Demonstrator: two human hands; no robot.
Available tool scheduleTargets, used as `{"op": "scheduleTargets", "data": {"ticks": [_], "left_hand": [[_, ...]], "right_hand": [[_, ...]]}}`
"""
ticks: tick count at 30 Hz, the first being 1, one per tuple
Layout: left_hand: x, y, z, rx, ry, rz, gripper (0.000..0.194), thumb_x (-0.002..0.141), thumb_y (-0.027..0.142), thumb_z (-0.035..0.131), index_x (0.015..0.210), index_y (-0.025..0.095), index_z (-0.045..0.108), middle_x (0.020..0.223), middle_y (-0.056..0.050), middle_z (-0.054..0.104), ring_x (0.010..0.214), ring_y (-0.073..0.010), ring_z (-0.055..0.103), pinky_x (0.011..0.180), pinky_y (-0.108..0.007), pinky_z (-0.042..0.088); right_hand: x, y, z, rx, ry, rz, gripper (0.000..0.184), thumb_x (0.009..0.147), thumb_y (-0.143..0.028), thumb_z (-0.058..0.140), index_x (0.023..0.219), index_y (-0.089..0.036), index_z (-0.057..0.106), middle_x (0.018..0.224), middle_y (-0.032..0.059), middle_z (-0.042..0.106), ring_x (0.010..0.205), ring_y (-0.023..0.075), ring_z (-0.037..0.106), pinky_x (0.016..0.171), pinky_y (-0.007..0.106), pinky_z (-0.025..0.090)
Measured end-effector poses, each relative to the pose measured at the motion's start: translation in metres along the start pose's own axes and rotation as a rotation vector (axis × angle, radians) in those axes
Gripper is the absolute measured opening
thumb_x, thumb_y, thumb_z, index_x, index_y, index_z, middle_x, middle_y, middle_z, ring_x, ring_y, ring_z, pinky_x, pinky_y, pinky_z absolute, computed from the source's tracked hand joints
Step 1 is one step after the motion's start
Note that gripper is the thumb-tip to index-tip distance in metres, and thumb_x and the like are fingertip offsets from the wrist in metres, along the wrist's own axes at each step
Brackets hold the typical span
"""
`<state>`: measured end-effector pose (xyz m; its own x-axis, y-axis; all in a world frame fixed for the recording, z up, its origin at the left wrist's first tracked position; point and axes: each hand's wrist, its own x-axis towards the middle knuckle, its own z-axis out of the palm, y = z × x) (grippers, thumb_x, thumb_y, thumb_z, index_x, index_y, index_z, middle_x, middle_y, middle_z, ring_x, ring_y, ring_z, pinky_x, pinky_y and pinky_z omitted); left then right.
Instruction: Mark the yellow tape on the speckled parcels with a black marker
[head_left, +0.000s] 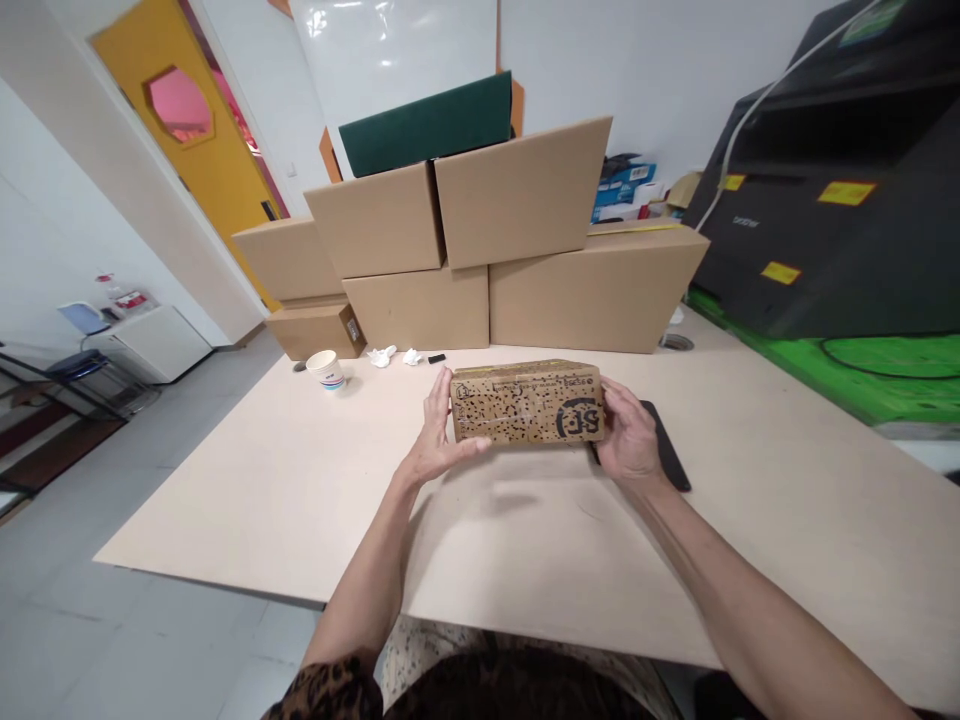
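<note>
Between my two hands is a small brown cardboard box point(517, 408) with black print and dark specks on its front face. My left hand point(439, 435) grips its left end, the thumb along the lower front edge. At the opposite end, my right hand point(628, 435) presses against the side, its fingers partly hidden behind the box. A shadow on the table suggests the box is held slightly above it. Partly covered by my right hand, a flat black tablet-like object point(670, 455) lies on the table.
Larger cardboard boxes point(525, 200) are stacked along the table's back, topped by a dark green box point(427, 125). A paper cup point(325, 370), crumpled tissues point(382, 356) and a small black piece point(436, 358) sit before them. A big black Brother machine point(810, 220) stands at right.
</note>
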<state>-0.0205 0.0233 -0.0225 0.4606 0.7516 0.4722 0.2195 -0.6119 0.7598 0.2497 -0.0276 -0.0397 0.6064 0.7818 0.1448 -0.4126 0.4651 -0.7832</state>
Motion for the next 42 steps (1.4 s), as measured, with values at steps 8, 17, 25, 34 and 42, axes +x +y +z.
{"op": "scheduleTargets", "data": {"ticks": [8, 17, 25, 34, 42], "left_hand": [[-0.001, -0.014, 0.002, 0.189, -0.095, 0.162, 0.132, 0.072, 0.036, 0.084, 0.164, 0.026, -0.011, 0.171, -0.021, 0.004, 0.155, -0.0474, 0.013, 0.123, -0.067, 0.02], [0.005, -0.023, 0.005, 0.304, 0.022, 0.319, 0.13, 0.07, 0.038, 0.084, 0.164, 0.024, -0.005, 0.164, -0.024, 0.026, 0.148, -0.045, 0.032, 0.119, -0.063, 0.031], [0.004, -0.004, -0.006, 0.259, 0.077, 0.23, 0.138, 0.068, 0.06, 0.084, 0.162, 0.028, -0.013, 0.163, -0.022, 0.025, 0.151, -0.0437, 0.028, 0.121, -0.066, 0.025], [0.012, -0.016, -0.015, 0.146, 0.137, 0.081, 0.137, 0.063, 0.068, 0.082, 0.164, 0.029, -0.001, 0.157, -0.018, 0.025, 0.15, -0.0432, 0.025, 0.122, -0.065, 0.024], [0.017, -0.023, -0.012, 0.105, 0.175, 0.081, 0.134, 0.062, 0.066, 0.084, 0.164, 0.029, 0.007, 0.157, -0.016, 0.027, 0.153, -0.0428, 0.021, 0.125, -0.064, 0.018]], "right_hand": [[0.003, -0.001, 0.0, -0.005, 0.008, 0.001, 0.025, 0.066, -0.037, 0.08, 0.087, -0.024, 0.078, 0.095, 0.0017, 0.078, 0.093, 0.0202, 0.07, 0.081, 0.033, 0.053], [0.005, -0.004, -0.001, 0.004, -0.008, 0.017, 0.027, 0.063, -0.037, 0.081, 0.086, -0.025, 0.08, 0.097, -0.0001, 0.079, 0.095, 0.0183, 0.068, 0.082, 0.03, 0.053], [0.011, -0.007, -0.008, -0.07, -0.098, -0.023, 0.029, 0.069, -0.04, 0.079, 0.092, -0.022, 0.078, 0.101, 0.0044, 0.078, 0.098, 0.0211, 0.07, 0.085, 0.035, 0.055], [0.032, -0.044, -0.056, -1.302, -0.548, -0.464, 0.029, 0.095, -0.033, 0.053, 0.107, -0.017, 0.073, 0.107, 0.0143, 0.074, 0.098, 0.0276, 0.067, 0.091, 0.043, 0.052], [0.046, -0.042, -0.049, -2.029, -1.314, -0.731, 0.029, 0.094, -0.006, 0.046, 0.109, -0.015, 0.07, 0.105, 0.0171, 0.067, 0.096, 0.0273, 0.061, 0.08, 0.036, 0.04]]}}
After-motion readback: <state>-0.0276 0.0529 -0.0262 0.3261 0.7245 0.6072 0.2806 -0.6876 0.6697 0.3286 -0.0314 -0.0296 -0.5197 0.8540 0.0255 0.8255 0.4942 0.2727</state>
